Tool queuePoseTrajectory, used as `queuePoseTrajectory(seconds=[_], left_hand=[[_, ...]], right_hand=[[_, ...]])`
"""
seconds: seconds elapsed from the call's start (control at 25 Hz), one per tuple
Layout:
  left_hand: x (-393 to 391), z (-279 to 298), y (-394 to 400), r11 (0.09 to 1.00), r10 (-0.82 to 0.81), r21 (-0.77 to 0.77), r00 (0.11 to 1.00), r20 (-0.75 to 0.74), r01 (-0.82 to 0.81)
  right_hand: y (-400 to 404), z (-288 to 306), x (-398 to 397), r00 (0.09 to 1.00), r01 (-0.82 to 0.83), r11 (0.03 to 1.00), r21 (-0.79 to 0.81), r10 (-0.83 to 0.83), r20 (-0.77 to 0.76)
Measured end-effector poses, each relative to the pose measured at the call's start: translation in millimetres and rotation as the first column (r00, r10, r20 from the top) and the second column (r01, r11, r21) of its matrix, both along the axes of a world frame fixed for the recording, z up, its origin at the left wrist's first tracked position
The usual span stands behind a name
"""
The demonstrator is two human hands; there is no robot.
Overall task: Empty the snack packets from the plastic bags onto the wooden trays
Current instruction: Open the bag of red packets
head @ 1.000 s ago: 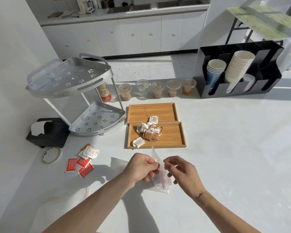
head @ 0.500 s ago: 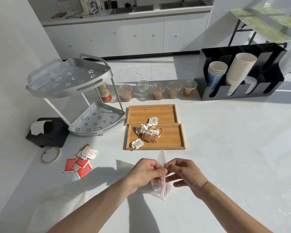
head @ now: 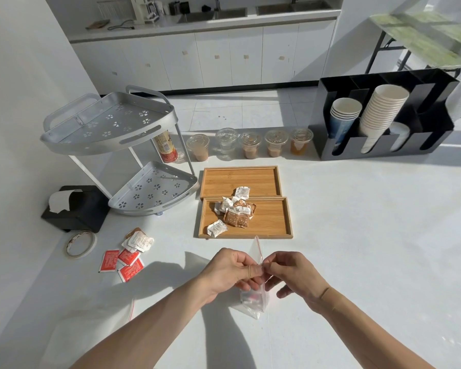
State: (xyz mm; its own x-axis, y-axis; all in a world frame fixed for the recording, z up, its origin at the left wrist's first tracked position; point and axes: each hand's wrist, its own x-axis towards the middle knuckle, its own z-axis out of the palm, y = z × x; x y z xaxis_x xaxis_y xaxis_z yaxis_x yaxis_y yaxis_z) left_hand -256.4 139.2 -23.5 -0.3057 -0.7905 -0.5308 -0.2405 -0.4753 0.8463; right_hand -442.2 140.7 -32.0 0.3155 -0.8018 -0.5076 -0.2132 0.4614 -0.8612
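A clear zip plastic bag (head: 252,302) with a red seal strip hangs upright between my hands, a few small packets at its bottom. My left hand (head: 230,271) and my right hand (head: 294,276) both pinch its top edge, fingertips nearly touching. Just beyond stand two wooden trays: the near tray (head: 272,225) holds several white and brown snack packets (head: 236,214), and one white packet (head: 242,192) lies on the far tray (head: 240,179). An empty plastic bag (head: 91,323) lies flat at the lower left.
Red sachets (head: 123,263) and white packets (head: 139,241) lie loose on the counter at left, beside a tape roll (head: 80,244) and a black tissue box (head: 75,209). A silver two-tier rack (head: 123,155), lidded drink cups (head: 248,143) and a black cup holder (head: 383,121) stand behind.
My hands have drawn closer together on the bag's top edge and lifted it so that it hangs upright. The trays and packets have not moved.
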Motion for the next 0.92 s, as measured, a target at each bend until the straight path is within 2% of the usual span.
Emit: queuePoseTrajectory(seconds=[0.24,0.44,0.6,0.72,0.84,0.92], left_hand=[[-1,-2,1,0.998,-0.016,0.055,0.998,-0.059,0.019],[-4,2,-4,0.995,-0.095,-0.023,0.993,0.064,0.097],[-8,4,-4,0.994,-0.073,-0.068,0.99,0.118,0.081],[-10,4,-3,0.973,-0.099,-0.178,0.961,0.256,0.148],[-9,5,-5,0.92,-0.18,-0.239,0.877,0.446,0.311],[-8,6,-9,0.9,-0.19,-0.254,0.843,0.503,0.354]], right_hand=[[3,-1,-2,1.0,0.013,1.0,0.0,-0.013,-0.027],[-1,5,-3,0.998,0.025,1.0,0.001,-0.025,-0.063],[-6,5,-7,0.992,-0.063,0.998,-0.026,0.059,-0.108],[-7,7,-7,0.957,-0.188,0.977,-0.097,0.16,-0.242],[-9,9,-5,0.912,-0.268,0.938,-0.22,0.174,-0.37],[-9,11,-3,0.89,-0.317,0.904,-0.288,0.179,-0.42]])
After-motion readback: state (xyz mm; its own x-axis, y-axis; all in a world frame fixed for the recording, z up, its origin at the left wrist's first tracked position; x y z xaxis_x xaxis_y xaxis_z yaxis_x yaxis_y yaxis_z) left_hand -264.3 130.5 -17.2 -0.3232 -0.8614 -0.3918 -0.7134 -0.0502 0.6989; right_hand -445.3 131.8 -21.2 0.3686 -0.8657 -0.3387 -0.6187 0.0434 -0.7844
